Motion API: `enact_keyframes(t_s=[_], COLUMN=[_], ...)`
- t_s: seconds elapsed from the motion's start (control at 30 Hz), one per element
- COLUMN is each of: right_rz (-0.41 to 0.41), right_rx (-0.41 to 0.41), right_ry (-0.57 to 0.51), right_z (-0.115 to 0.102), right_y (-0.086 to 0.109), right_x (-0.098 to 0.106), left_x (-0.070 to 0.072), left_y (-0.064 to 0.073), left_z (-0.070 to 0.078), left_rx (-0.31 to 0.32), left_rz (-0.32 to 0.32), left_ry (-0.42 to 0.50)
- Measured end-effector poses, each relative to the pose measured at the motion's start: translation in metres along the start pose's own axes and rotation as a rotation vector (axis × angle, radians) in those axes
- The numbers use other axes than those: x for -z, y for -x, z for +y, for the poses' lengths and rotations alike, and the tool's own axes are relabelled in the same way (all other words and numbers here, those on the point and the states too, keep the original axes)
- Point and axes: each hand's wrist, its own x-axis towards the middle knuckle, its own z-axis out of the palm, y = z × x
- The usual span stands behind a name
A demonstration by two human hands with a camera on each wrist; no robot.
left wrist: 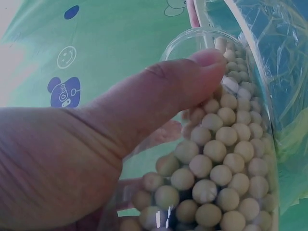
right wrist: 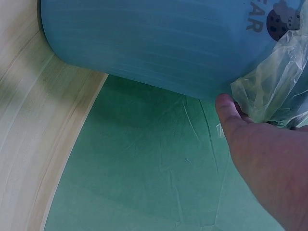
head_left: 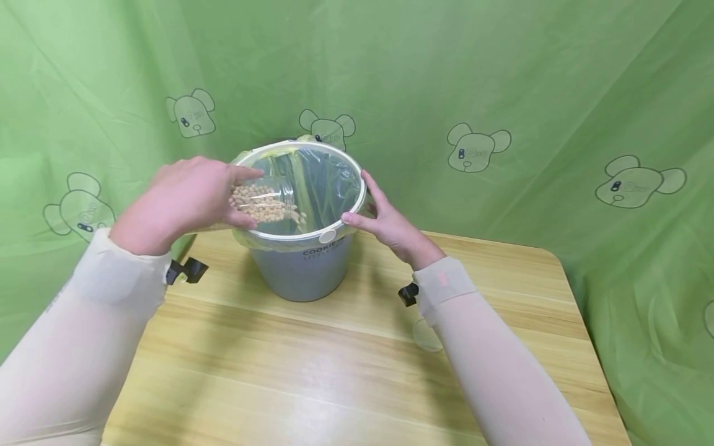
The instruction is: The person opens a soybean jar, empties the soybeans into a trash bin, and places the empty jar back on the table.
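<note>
My left hand [head_left: 192, 195] grips a clear jar [head_left: 286, 191] partly filled with round beige beans [head_left: 261, 203]. The jar lies tipped sideways at the mouth of a blue-grey trash bin [head_left: 301, 272], its opening over the inside, and beans sit right at the lip. In the left wrist view the thumb [left wrist: 163, 89] presses along the jar's side. The bin has a white rim [head_left: 284, 237] and a yellowish see-through liner [head_left: 304, 179]. At the rim's right side my right hand [head_left: 390, 226] holds on, thumb on top; in the right wrist view a fingertip touches the bin's outer wall.
The bin stands near the back of a wooden table [head_left: 279, 371]. A clear round disc [head_left: 427, 335] lies beside the right sleeve. Green cloth [head_left: 401, 62] with bear drawings hangs behind the table. Small black devices [head_left: 409, 294] are strapped at both wrists.
</note>
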Motion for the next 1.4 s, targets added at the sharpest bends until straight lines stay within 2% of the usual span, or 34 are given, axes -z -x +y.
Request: enact_keyframes(t_s=[0.47,1.4], right_rz=[0.002,0.004], right_rx=[-0.003,-0.009], right_ry=[0.013,0.015], right_z=[0.0001,-0.0026], right_y=[0.0021,0.0026], right_x=[-0.0001,0.0003], left_x=[-0.0006,0.0013], left_y=[0.0015,-0.0011], left_z=[0.0019,0.0019], left_rx=[-0.012,-0.016], left_rz=[0.015,0.005], left_ry=[0.003,-0.013])
